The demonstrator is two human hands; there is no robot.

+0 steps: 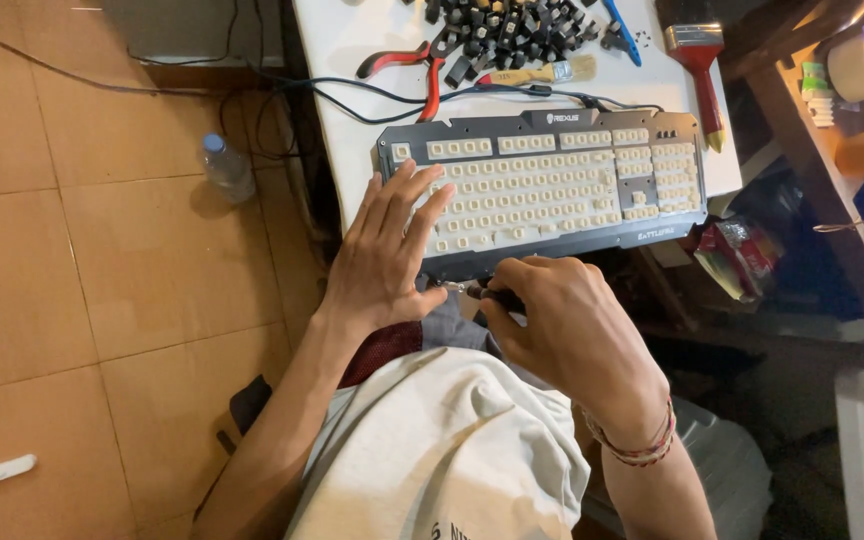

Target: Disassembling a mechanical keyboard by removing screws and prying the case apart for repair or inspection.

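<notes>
keyboard (552, 180) on table (352, 60) (edge overhanging), pliers (414, 68) and keycaps (512, 30) behind, bottle (227, 168) left on floor (72, 250)

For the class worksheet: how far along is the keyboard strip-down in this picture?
Done: the keyboard shows bare switch stems, with black keycaps piled behind it. In hand: left hand steadies its corner; right hand holds a small tool at the front edge. Left: the brushes lie untouched.

A heap of loose black keycaps (512, 28) lies at the far edge of the white bench (337, 40), with red-handled pliers (417, 68) just beside it, a red-handled paintbrush (700, 70) to the right, and a clear plastic bottle (226, 168) on the tiled floor (72, 250).
</notes>
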